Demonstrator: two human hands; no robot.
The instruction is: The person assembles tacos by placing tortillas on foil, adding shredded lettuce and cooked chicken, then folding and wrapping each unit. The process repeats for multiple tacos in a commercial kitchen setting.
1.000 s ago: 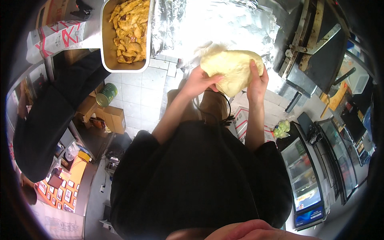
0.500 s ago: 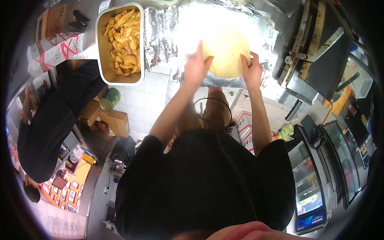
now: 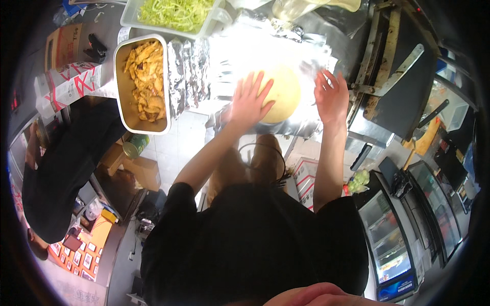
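Note:
A round, pale yellow flatbread (image 3: 285, 99) lies on bright sheets of aluminium foil (image 3: 306, 116), partly washed out by glare. Flat on its left side rests my left hand (image 3: 250, 99), fingers spread. My right hand (image 3: 333, 97) is apart from the bread, above the foil's right side. Its fingers are loosely bent and separated, and nothing shows in them. Left of the foil stand foil-wrapped rolls (image 3: 189, 74) and a deep metal tray (image 3: 118, 84) of browned, sauced meat strips (image 3: 145, 81).
Shredded lettuce (image 3: 176, 14) fills a clear tub at the back left. A hinged cutter-like metal arm (image 3: 398, 76) and a black-handled knife (image 3: 361, 157) lie to the right. Farther right is a glass-fronted case (image 3: 390, 239). Another person's dark sleeve (image 3: 66, 168) shows at left.
Both hands gripped the flatbread's edges before. Now my right hand has let go and moved right, while my left lies flat on it. The view has shifted, showing more lettuce.

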